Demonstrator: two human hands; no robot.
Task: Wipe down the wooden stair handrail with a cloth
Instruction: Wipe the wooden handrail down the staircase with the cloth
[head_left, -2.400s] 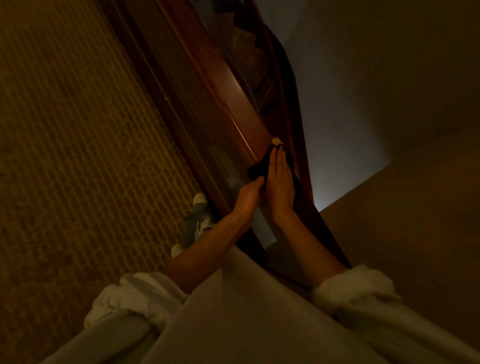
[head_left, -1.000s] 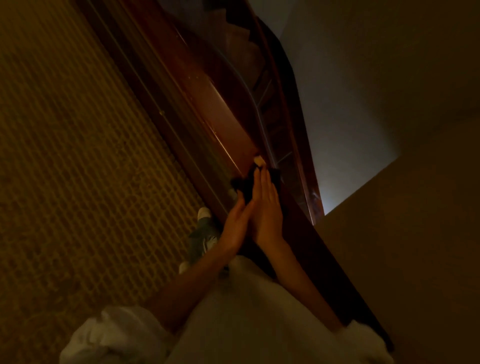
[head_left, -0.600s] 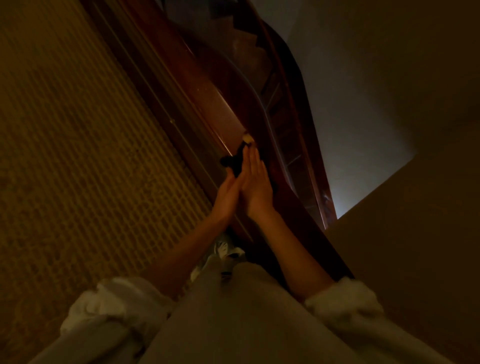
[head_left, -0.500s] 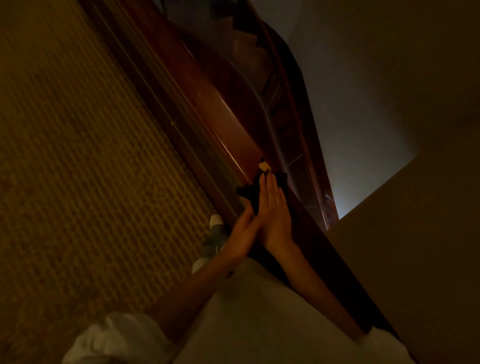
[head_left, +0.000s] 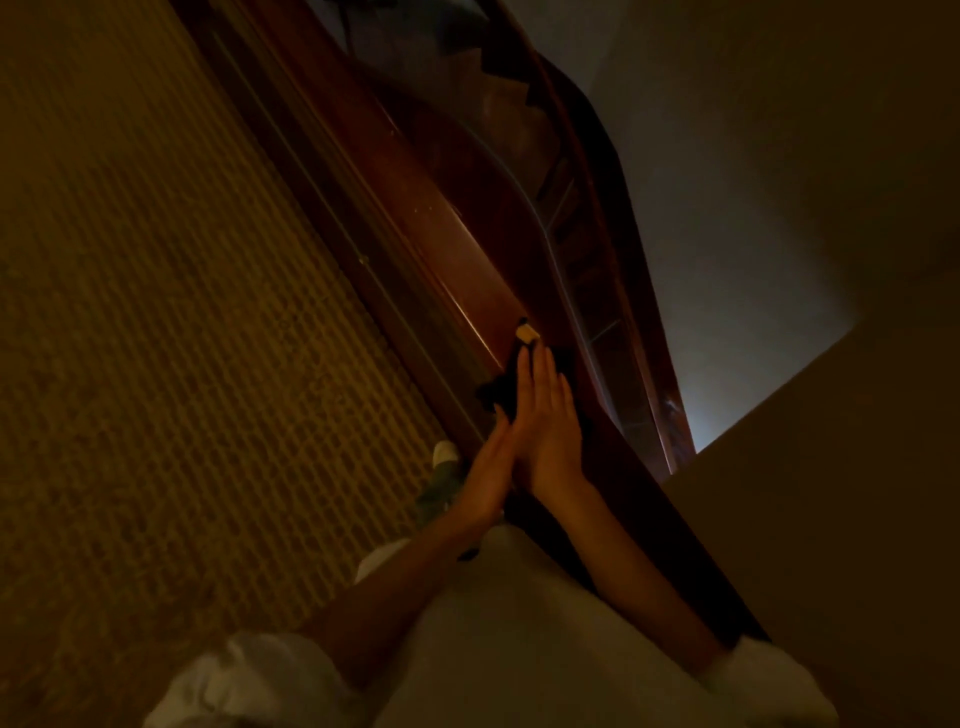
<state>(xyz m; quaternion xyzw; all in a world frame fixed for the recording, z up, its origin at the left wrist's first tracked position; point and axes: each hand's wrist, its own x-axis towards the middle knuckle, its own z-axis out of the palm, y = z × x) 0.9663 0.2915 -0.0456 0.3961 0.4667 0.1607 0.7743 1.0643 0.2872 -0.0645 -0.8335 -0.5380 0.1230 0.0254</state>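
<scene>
Two bare hands meet on a dark reddish-brown polished wooden handrail (head_left: 431, 208), which runs on a slant from the upper left down to the lower right. A small dark cloth (head_left: 500, 388) lies on the rail's top face, with a pale tag (head_left: 525, 331) sticking out at its far end. The right hand (head_left: 545, 423) is laid flat on the cloth, fingers straight and close together, pressing it against the wood. The left hand (head_left: 488, 475) is also open with straight fingers; it lies along the rail's near side, its edge against the right hand and its fingertips at the cloth's near corner. The dim light hides whether they touch the fabric.

Both forearms are bare, coming out of rolled-up white sleeves (head_left: 249, 675) at the bottom edge. Left of the rail lies a yellowish ribbed woven carpet (head_left: 156, 312), and a pale-toed shoe (head_left: 445, 452) stands on it just beside the rail's base. A grey wall (head_left: 727, 208) rises beyond the rail on the right.
</scene>
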